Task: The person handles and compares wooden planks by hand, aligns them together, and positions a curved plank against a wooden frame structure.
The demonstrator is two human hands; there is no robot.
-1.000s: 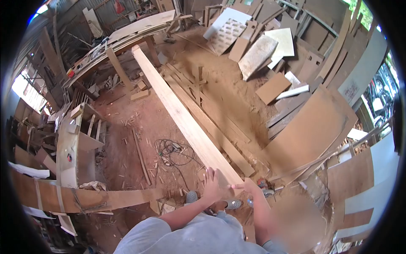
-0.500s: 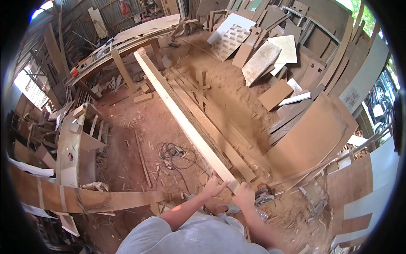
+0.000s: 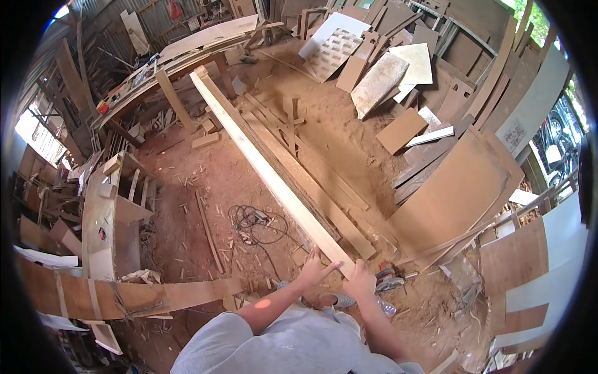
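A long pale wooden plank (image 3: 268, 171) runs from the near middle up to the far left, where its far end lies by the workbench. My left hand (image 3: 316, 270) grips its left edge close to the near end, with the thumb on the upper face. Around the right side of that same end, my right hand (image 3: 359, 282) is closed, its fingertips partly hidden. Beside the plank, on its right, lie darker boards (image 3: 324, 212) running almost parallel. A power saw (image 3: 387, 278) rests on the ground just right of my right hand.
Coiled black cable (image 3: 252, 218) lies on the dirt floor left of the plank. A long workbench (image 3: 156, 71) stands at the back left. Leaning sheets and offcuts (image 3: 380, 87) fill the back right. A large brown panel (image 3: 461, 193) leans at right; a curved board (image 3: 149, 298) extends at lower left.
The whole view has shifted slightly, so surroundings appear a little further left and up. Both hands keep hold of the plank's near end, with hardly any movement.
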